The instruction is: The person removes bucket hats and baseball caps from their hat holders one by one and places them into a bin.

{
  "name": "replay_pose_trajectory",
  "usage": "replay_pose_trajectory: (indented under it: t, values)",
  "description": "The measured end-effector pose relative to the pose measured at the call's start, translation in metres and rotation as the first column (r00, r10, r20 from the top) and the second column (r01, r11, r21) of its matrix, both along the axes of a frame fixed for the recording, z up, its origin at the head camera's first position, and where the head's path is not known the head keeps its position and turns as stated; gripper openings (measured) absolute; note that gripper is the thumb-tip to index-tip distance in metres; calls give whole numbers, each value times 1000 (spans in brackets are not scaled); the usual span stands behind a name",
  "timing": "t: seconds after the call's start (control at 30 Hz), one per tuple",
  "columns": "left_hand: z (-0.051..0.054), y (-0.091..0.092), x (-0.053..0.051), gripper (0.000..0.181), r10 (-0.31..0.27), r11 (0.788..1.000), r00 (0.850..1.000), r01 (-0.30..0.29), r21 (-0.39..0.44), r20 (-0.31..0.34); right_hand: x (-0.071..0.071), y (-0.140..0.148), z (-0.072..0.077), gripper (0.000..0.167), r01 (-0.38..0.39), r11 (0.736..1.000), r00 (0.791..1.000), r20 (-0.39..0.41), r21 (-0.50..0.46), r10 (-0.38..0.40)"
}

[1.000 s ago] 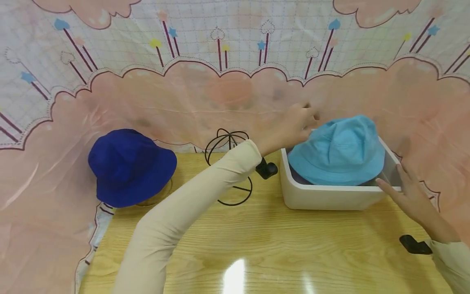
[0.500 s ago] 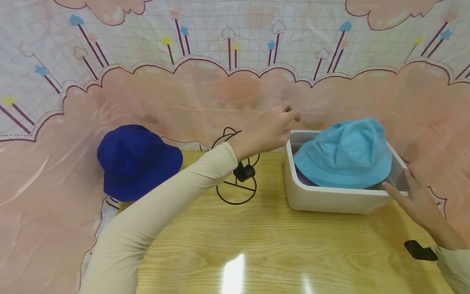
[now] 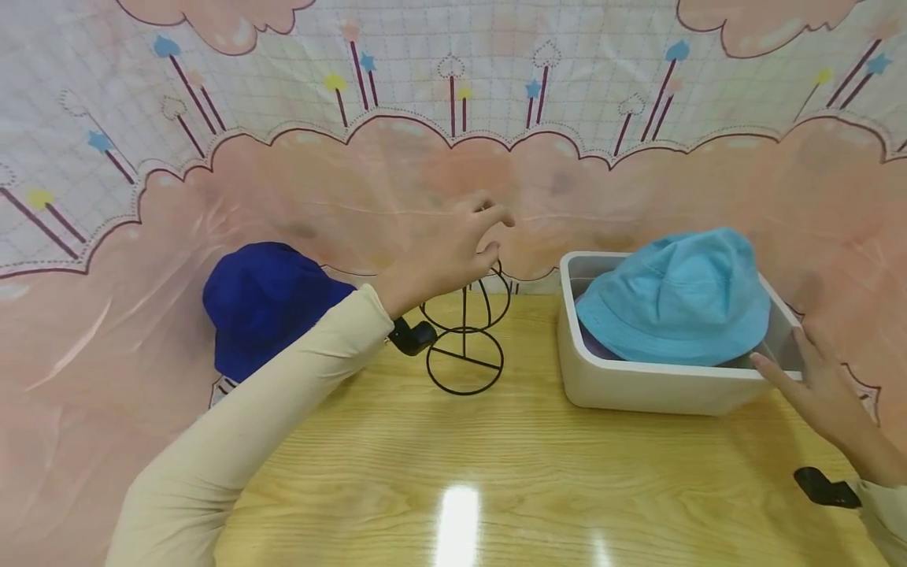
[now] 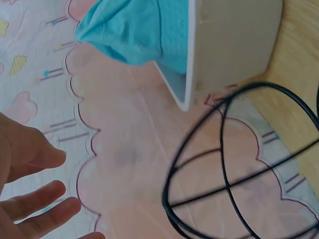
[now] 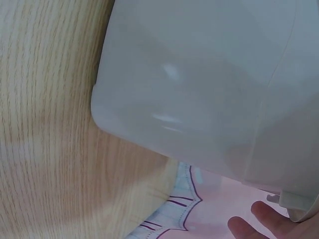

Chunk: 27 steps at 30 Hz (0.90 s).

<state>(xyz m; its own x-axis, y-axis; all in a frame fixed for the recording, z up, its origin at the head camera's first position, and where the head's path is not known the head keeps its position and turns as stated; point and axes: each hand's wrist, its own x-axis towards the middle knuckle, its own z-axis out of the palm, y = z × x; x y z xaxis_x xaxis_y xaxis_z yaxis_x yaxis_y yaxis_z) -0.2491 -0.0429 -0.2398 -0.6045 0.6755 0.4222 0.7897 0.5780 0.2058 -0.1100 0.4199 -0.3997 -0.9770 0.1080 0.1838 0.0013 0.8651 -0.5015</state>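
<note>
A light blue bucket hat (image 3: 680, 299) rests in a white plastic storage box (image 3: 659, 390), its crown rising above the rim. My right hand (image 3: 825, 390) holds the box at its right front corner, thumb over the inner side; in the right wrist view its fingertips show outside, beneath the rim. My left hand (image 3: 453, 244) hovers above and behind a black wire hat stand (image 3: 464, 358), fingers loosely bent and holding nothing. The left forearm partly covers a dark blue bucket hat (image 3: 269, 303) at the left.
Something purple (image 3: 597, 344) shows under the light blue hat in the box. A patterned cloth (image 3: 340, 181) hangs behind and beside the wooden table (image 3: 524, 472). Black wrist cameras (image 3: 412, 337) sit at both cuffs.
My left hand has moved left, away from the light blue hat, to above the wire stand. The right hand stays at the box. The whole head view has shifted slightly.
</note>
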Motion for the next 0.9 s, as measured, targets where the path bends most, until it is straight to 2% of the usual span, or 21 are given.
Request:
replay_pose_trajectory:
  t: [0.17, 0.37, 0.47, 0.63, 0.73, 0.9]
  values:
    - [-3, -20, 3, 25, 34, 999, 999, -33, 28, -29, 2, -1, 1, 84, 8, 1000, 1000, 2, 5, -8]
    - [-10, -40, 5, 26, 40, 996, 997, -35, 88, -65, 2, -3, 2, 85, 23, 999, 1000, 15, 30, -24]
    - [-12, -49, 4, 28, 44, 993, 999, -42, 115, -20, 2, -3, 2, 85, 25, 999, 1000, 12, 33, -25]
    - [-14, -65, 3, 29, 127, 987, 990, -132, 88, 55, 1, -3, 2, 85, 17, 999, 1000, -9, 27, -17]
    - [-16, -74, 2, 29, 174, 982, 983, -177, 60, 54, 1, -2, 1, 84, 12, 1000, 1000, -19, 23, -11]
    - [-21, -89, 1, 28, 198, 977, 979, -201, 69, 39, 1, -2, 0, 84, 16, 1000, 1000, -19, 21, -15]
